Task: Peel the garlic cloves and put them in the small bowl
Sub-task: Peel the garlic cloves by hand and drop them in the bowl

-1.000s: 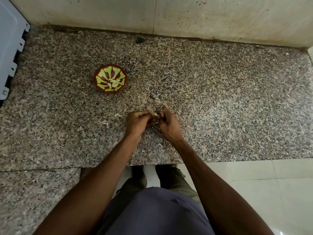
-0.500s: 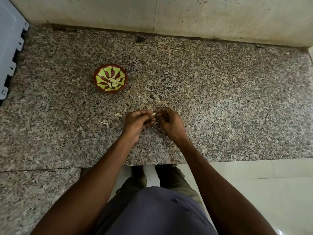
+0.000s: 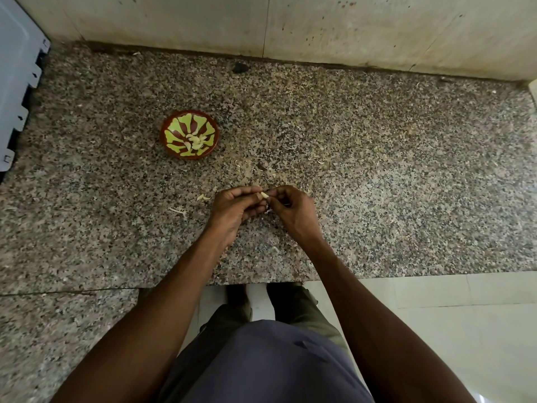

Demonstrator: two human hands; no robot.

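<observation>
A pale garlic clove (image 3: 264,195) is pinched between the fingertips of both hands just above the speckled granite counter (image 3: 377,175). My left hand (image 3: 235,209) grips it from the left with curled fingers. My right hand (image 3: 292,210) closes on it from the right. The small bowl (image 3: 171,128), red-brown with a yellow-green pattern, sits on the counter up and to the left of my hands. Several peeled cloves (image 3: 197,140) lie in its middle.
Scraps of garlic skin (image 3: 177,211) lie scattered on the counter around my hands. A grey plastic object (image 3: 17,82) stands at the far left. A tiled wall (image 3: 319,27) closes the back. The counter's front edge runs just below my wrists, with floor tiles (image 3: 436,315) beneath.
Both hands have lifted slightly and shifted a little left, and the pale clove now shows between the fingertips. The bowl has not moved.
</observation>
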